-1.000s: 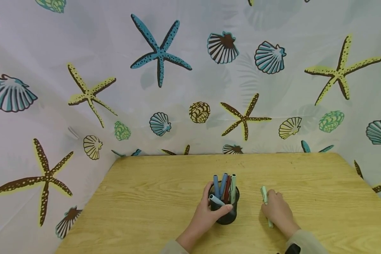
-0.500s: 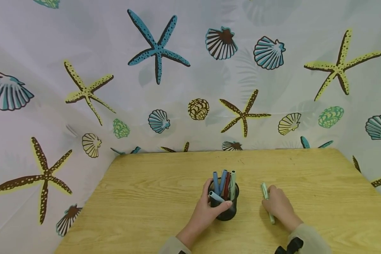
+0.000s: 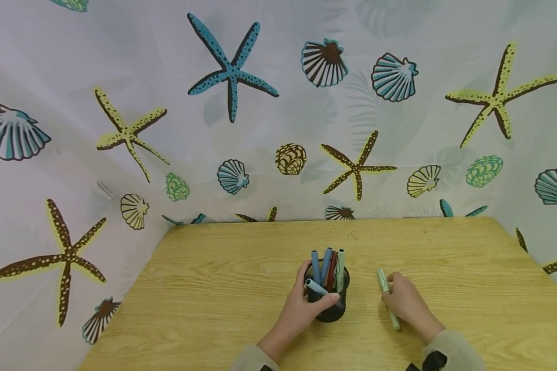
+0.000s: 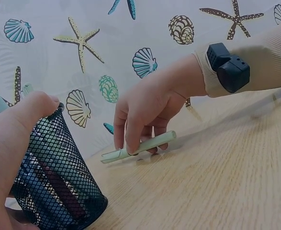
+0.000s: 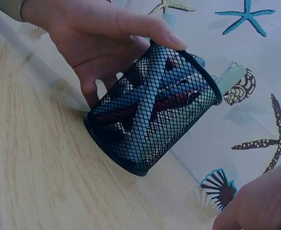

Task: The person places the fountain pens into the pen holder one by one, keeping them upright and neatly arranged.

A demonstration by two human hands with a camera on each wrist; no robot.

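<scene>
My left hand (image 3: 299, 306) grips a black mesh pen holder (image 3: 332, 312), thumb over the near rim and fingers round the far left side. Inside it are several pens: blue pens (image 3: 315, 264), a dark red pen (image 3: 331, 278), a pale green pen (image 3: 341, 265) and a light blue pen (image 3: 316, 287) leaning towards the left. To the right of the holder, my right hand (image 3: 409, 301) pinches another pale green pen (image 3: 393, 319) between thumb and fingers. In the left wrist view that pen (image 4: 152, 143) lies nearly level, close over the table.
A light wood table (image 3: 223, 278) lies under both hands. Behind and beside it hangs a white cloth (image 3: 278, 113) printed with starfish and shells. A black device (image 4: 232, 69) is strapped over the right sleeve.
The pale green pen has shifted slightly left in my right hand. My left hand keeps its hold on the pen holder. The head view has tilted down a little.
</scene>
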